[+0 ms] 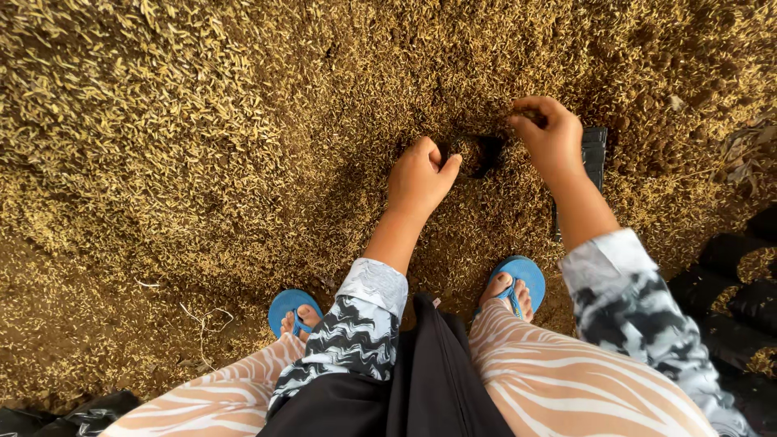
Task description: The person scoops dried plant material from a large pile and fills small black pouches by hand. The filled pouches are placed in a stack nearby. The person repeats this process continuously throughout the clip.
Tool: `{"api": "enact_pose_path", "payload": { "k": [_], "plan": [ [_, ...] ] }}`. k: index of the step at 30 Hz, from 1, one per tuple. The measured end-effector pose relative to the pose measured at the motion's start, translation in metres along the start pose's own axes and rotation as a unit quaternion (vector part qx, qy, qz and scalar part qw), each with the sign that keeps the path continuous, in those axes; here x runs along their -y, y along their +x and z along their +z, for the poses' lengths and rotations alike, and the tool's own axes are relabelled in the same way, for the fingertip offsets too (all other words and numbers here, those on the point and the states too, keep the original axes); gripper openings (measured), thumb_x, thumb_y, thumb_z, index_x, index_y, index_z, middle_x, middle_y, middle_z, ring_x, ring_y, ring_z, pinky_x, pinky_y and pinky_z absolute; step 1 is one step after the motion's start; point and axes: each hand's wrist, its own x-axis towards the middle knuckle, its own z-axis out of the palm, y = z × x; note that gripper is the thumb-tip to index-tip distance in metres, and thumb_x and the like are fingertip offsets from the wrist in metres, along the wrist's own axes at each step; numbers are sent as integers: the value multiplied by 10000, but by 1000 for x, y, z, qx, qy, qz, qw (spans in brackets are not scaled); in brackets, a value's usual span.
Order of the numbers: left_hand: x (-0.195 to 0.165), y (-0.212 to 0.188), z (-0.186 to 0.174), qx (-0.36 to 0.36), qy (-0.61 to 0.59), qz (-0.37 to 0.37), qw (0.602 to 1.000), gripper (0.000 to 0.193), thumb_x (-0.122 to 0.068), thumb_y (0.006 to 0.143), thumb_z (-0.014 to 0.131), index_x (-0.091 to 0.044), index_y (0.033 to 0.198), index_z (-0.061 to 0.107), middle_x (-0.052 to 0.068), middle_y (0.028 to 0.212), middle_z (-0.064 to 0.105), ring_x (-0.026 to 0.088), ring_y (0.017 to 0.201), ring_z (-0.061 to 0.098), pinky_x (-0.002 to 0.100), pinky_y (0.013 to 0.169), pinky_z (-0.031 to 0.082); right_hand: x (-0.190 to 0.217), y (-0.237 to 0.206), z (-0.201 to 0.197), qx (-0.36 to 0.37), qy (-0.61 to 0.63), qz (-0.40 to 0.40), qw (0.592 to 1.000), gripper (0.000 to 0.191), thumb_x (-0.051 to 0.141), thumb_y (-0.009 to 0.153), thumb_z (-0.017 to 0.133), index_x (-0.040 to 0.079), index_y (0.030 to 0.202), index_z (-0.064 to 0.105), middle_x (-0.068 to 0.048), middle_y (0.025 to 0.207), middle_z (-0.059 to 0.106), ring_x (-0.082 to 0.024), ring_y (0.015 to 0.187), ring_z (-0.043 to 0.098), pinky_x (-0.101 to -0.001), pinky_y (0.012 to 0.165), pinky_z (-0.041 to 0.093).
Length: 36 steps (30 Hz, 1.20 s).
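Head view looked straight down on a crouching person. Nearest the camera were knees in pale striped trousers (558, 380), a black cloth (429, 372) hanging between them, and black-and-white patterned sleeves (356, 332). Beyond these, two feet in blue sandals (518, 279) stood on the ground.

Further out, the left hand (418, 178) was closed into a loose fist, thumb pressed against the curled fingers; whether it enclosed any material could not be determined. The right hand (550, 133) was bent at the wrist with fingertips drawn together, apparently pinching a small amount of husk.

Between the two hands lay a small dark hollow (477, 154) scooped into the husk layer (202, 121). That layer consisted of fine, dry, golden-brown flakes and slivers, coarser and paler at upper left, darker and more compacted near the hands.

A black flat object (595, 150) lay just beside the right wrist, largely buried and covered by the forearm; its kind could not be identified. Black sacks (740, 283) at the right edge and black sheeting (89, 417) at the lower left corner were cut off by the frame.
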Motion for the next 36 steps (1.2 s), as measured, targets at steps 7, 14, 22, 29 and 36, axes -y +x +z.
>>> {"api": "enact_pose_path", "payload": {
  "k": [7, 14, 22, 29, 36],
  "plan": [
    [-2, -13, -3, 58, 7, -58, 997, 323, -425, 850, 716, -106, 801, 697, 123, 762, 740, 311, 718, 715, 439, 675, 539, 29, -51, 12, 124, 174, -57, 975, 238, 17, 994, 700, 14, 1229, 659, -102, 1087, 666, -149, 935, 595, -290, 811, 498],
    [11, -31, 32, -20, -18, 34, 999, 181, -254, 927, 608, -76, 931, 643, 161, 879, 722, 368, 777, 706, 499, 692, 547, 26, -67, 17, 109, -283, -357, 884, 442, -17, 837, 577, 71, 1264, 648, -135, 1366, 656, -332, 1220, 613, -485, 1033, 460],
    [25, -49, 68, -55, -21, 72, 996, 160, -234, 968, 566, -75, 959, 558, 174, 943, 673, 413, 817, 666, 539, 687, 533, -7, -78, 44, 102, -484, -347, 797, 415, 190, 794, 665, 130, 1205, 677, -128, 1403, 574, -320, 1227, 547, -496, 1044, 405],
    [34, -41, 73, -78, -40, 76, 993, 147, -224, 962, 570, -79, 944, 561, 169, 953, 673, 412, 824, 661, 530, 702, 533, 13, -70, 64, 117, -553, -282, 775, 329, 256, 822, 675, 193, 1144, 709, -103, 1317, 576, -296, 1153, 556, -442, 958, 428],
    [37, -24, 51, -71, -87, 43, 993, 185, -260, 917, 641, -77, 929, 666, 168, 881, 725, 393, 792, 694, 504, 678, 540, 36, -57, 51, 167, -526, -296, 780, 502, 238, 784, 691, 194, 1284, 703, -108, 1210, 595, -292, 1135, 560, -458, 921, 421]
  ]
}}
